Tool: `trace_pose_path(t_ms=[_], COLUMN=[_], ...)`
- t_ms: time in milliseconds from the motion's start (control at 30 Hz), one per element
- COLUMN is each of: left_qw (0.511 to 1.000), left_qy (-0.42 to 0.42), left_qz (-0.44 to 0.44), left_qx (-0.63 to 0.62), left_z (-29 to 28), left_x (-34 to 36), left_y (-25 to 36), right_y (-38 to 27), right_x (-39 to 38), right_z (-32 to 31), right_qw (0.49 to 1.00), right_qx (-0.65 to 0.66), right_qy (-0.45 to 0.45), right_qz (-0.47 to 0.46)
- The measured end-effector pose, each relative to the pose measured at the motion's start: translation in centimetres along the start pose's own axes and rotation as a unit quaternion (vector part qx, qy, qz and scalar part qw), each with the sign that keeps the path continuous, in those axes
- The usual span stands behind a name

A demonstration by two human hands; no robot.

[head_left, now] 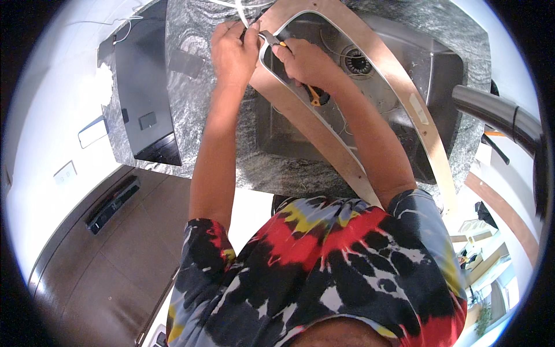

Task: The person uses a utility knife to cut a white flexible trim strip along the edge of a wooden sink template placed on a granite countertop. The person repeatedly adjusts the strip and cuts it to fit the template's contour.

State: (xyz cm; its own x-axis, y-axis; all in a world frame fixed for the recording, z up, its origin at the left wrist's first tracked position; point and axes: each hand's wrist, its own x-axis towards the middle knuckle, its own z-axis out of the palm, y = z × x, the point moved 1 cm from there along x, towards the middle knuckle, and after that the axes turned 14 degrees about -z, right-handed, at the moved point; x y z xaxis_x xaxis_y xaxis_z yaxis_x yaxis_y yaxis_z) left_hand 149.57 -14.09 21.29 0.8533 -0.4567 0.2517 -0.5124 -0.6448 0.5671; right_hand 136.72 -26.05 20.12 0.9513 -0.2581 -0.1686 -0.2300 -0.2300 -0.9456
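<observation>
While scanning from the left: white wall with a pale switch plate and a second plate above it; dark brown cabinet front with a black bar handle; black cooktop set into the speckled grey stone counter, thin white cord trailing off its far corner. Left hand, fingers curled and pinched shut around a white cable at the counter's far edge, just beside the sink corner. Right hand, touching the left at the fingertips, fingers wrapped tight about pliers with orange-and-black grips; metal nose pointing left, meeting the cable where the left hand holds it; whether the nose actually bites the cable, not discernible. Below both hands, a stainless steel sink with a round drain and fine wire scraps on its floor. Thin wooden template frame, rounded corners, lying tilted over the sink rim, one rail passing under the right forearm. Dark curved faucet spout at far right. Nearest the lens, a tie-dye shirt in red, black, yellow and white.
</observation>
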Motion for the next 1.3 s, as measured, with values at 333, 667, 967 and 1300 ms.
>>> trace_pose_path(t_ms=[333, 667, 967, 1300], left_qw=[0.982, 0.983, 0.978, 0.984], left_qy=[0.048, -0.089, -0.038, -0.111], left_qz=[-0.117, -0.144, -0.166, -0.139], left_qx=[0.137, -0.064, -0.117, 0.019], left_z=[-5.1, 0.2, 1.2, 0.0], left_x=[-3.4, 0.0, 0.4, -0.4], left_y=[1.9, 1.1, -0.6, 1.6], right_y=[1.4, 1.1, 0.8, 2.0], right_x=[0.2, 0.2, -0.1, -2.1], right_z=[1.4, 0.5, 1.3, 0.8], right_qw=[0.998, 0.988, 0.999, 0.999], right_qx=[-0.014, 0.155, 0.01, 0.039], right_qy=[0.053, -0.012, 0.038, 0.026], right_qz=[-0.043, -0.007, -0.019, -0.027])
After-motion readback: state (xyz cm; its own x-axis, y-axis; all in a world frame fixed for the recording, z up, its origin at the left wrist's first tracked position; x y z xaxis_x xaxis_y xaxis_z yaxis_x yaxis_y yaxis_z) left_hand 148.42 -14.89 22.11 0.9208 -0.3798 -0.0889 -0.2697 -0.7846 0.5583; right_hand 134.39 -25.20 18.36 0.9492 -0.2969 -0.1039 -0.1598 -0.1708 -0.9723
